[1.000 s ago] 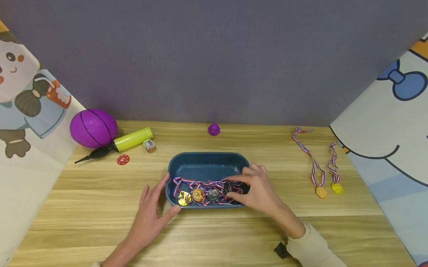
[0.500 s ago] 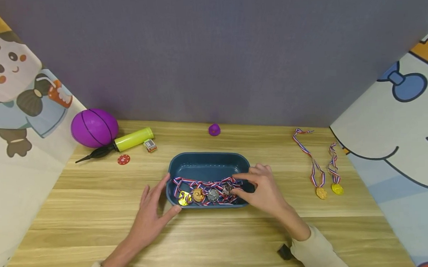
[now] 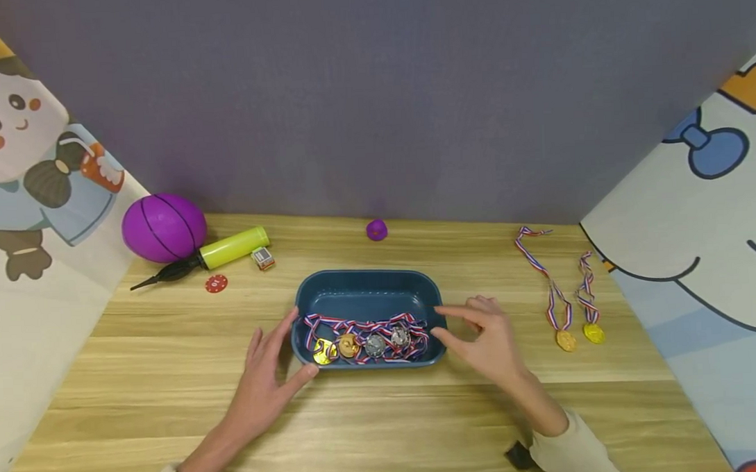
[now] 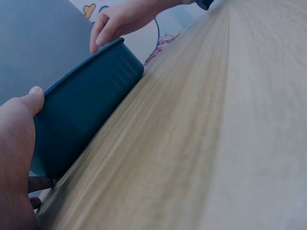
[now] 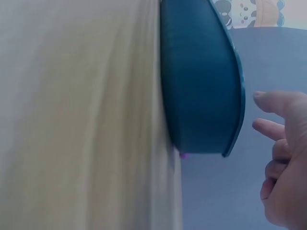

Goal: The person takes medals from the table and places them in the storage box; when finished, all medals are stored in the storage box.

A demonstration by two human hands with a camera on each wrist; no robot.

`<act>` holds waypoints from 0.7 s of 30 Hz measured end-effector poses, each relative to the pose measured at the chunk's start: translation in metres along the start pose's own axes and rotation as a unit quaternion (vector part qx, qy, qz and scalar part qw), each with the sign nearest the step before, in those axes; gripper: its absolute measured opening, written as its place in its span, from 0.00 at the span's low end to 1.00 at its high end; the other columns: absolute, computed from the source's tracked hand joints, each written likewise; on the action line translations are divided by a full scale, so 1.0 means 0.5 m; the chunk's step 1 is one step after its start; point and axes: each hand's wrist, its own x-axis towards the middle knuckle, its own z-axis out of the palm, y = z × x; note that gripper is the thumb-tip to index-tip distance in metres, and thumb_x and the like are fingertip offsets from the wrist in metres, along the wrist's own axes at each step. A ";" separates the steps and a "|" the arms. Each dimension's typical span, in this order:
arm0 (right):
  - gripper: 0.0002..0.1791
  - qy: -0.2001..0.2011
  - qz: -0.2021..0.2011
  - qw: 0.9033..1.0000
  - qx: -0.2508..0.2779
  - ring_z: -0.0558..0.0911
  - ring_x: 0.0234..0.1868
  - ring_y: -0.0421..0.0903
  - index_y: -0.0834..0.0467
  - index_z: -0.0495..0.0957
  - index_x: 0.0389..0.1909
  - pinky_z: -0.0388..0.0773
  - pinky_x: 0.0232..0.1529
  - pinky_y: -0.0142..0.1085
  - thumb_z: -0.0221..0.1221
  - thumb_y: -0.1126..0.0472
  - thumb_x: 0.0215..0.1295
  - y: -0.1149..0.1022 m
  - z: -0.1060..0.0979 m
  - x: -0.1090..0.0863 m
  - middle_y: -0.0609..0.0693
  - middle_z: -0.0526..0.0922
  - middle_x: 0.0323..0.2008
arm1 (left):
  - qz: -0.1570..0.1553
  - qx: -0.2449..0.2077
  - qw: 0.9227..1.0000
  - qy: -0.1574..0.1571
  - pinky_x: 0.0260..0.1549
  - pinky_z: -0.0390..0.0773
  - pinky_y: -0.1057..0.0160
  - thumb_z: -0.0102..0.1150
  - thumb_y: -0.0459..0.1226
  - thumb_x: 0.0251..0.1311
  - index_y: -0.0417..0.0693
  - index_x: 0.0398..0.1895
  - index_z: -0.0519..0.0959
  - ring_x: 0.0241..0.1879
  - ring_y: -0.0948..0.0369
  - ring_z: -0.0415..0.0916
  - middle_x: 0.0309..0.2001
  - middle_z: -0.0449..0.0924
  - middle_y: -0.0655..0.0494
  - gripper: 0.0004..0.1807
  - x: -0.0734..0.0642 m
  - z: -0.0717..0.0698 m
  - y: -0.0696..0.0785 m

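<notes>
A dark teal plastic tub (image 3: 367,272) sits in the middle of the wooden table. Along its near side lie several medals on striped ribbons: a shiny gold medal (image 3: 324,351), a duller gold medal (image 3: 348,345) and silver medals (image 3: 399,336) to the right of them. My left hand (image 3: 262,386) rests against the tub's left end, fingers extended and thumb at the near corner. In the left wrist view its thumb (image 4: 36,98) lies by the rim. My right hand (image 3: 486,336) hovers at the tub's right end, thumb and index finger apart with nothing between them.
Two gold medals (image 3: 566,340) with ribbons lie at the table's right. At the back left are a purple ball (image 3: 164,228), a yellow-green hand pump (image 3: 233,246), a small box (image 3: 263,259) and a red chip (image 3: 216,283). A purple ring (image 3: 376,229) stands near the grey back wall.
My right hand has let go of the rightmost silver medal, which now lies in the tub, and has drawn back to the right. My left hand stays in place.
</notes>
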 end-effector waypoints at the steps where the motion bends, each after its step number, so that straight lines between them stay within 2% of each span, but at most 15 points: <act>1: 0.19 0.007 0.004 1.000 0.003 0.57 0.27 0.36 0.60 0.95 0.43 0.56 0.38 0.33 0.84 0.67 0.47 0.003 -0.003 -0.004 0.48 0.62 0.18 | 0.000 0.000 1.000 0.000 0.87 0.35 0.37 0.75 0.49 0.69 0.62 0.92 0.55 0.80 0.35 0.66 0.84 0.65 0.41 0.53 0.000 0.000 0.000; 8: 0.21 0.045 0.043 0.998 0.022 0.58 0.22 0.37 0.62 0.95 0.41 0.56 0.22 0.31 0.85 0.74 0.41 0.025 -0.022 -0.030 0.50 0.62 0.18 | 0.000 -0.003 1.000 -0.001 0.87 0.34 0.36 0.75 0.49 0.70 0.62 0.92 0.55 0.80 0.35 0.65 0.84 0.65 0.41 0.53 0.000 -0.001 0.002; 16: 0.21 0.067 0.101 0.992 0.016 0.55 0.23 0.31 0.61 0.95 0.41 0.57 0.21 0.32 0.84 0.77 0.44 0.036 -0.048 -0.056 0.49 0.58 0.18 | 0.003 -0.002 1.000 0.000 0.87 0.35 0.36 0.75 0.49 0.69 0.62 0.92 0.55 0.80 0.35 0.66 0.84 0.65 0.41 0.53 -0.001 -0.001 0.002; 21: 0.20 0.072 0.115 0.991 0.011 0.52 0.22 0.29 0.63 0.94 0.43 0.54 0.20 0.33 0.83 0.78 0.47 0.046 -0.065 -0.069 0.50 0.55 0.15 | 0.004 0.000 1.000 0.001 0.87 0.35 0.36 0.75 0.49 0.69 0.61 0.92 0.55 0.80 0.35 0.66 0.84 0.65 0.41 0.53 -0.001 0.000 0.000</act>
